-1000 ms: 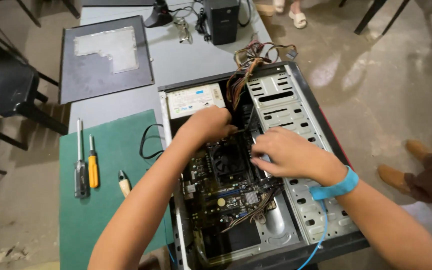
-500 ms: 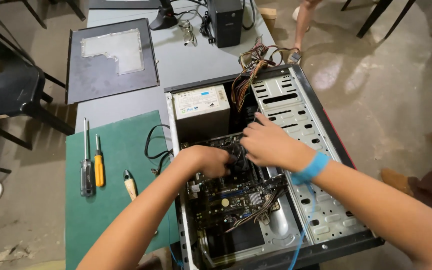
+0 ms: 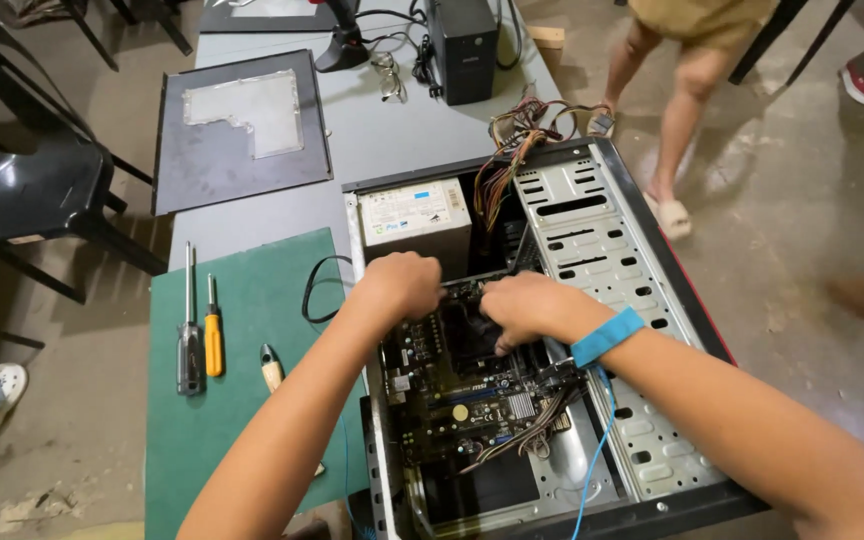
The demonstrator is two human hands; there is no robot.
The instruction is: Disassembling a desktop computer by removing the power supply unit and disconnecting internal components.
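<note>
Hands have closed in on one spot since a second ago: both now sit over the dark CPU cooler (image 3: 467, 325) on the motherboard (image 3: 472, 400), inside the opened computer case (image 3: 602, 230) lying flat on the grey worktop (image 3: 382, 130). The left hand (image 3: 402, 283), which was up near the power supply (image 3: 414, 215), has dropped to the cooler's left edge, fingers curled down onto it. The right hand (image 3: 524, 305), with a blue wrist strap (image 3: 607, 336), has come inward and is clenched on the cooler's right side. Whether either truly grips the cooler or only presses on it I cannot tell. Judging by this two-sided hold, work has settled on the cooler. Screwdrivers (image 3: 200, 335) lie untouched on the green mat (image 3: 242, 420).
</note>
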